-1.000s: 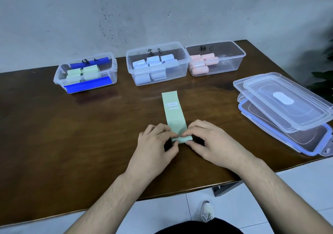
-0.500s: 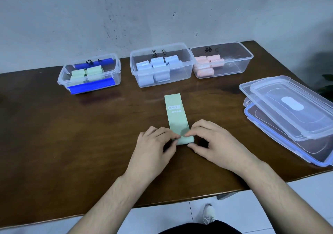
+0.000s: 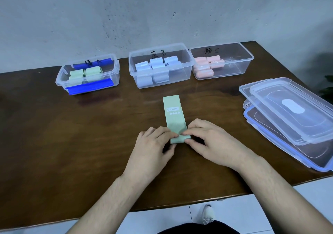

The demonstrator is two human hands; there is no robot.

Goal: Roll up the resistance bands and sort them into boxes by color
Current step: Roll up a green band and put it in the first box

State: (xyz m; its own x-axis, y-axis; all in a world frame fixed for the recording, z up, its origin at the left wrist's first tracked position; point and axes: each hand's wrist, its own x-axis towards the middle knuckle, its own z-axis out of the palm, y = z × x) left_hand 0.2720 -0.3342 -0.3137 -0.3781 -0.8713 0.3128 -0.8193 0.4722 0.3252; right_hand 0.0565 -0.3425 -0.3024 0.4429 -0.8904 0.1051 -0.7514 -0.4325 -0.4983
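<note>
Head view shows your left hand (image 3: 150, 149) and right hand (image 3: 212, 144) meeting at the near end of a green resistance band (image 3: 173, 118), which lies flat in the middle of the table (image 3: 54, 134) and runs lengthwise toward its far edge. The near end is already turned into a small roll, and you pinch that roll from both sides, fingers curled over the top and thumbs against its near face. The band's far end, with a white printed label, lies loose on the wood.

Along the far edge stand three clear boxes. The left box (image 3: 86, 85), with blue clips, holds green rolls (image 3: 84, 74). The middle box (image 3: 182, 75) holds pale blue rolls (image 3: 156, 66). The right box (image 3: 234, 67) holds pink rolls (image 3: 209, 64). Handwritten marks sit on each back wall; you cannot read them surely.

Stacked clear lids (image 3: 288, 111) rest at the table's right edge, well apart from your hands.
</note>
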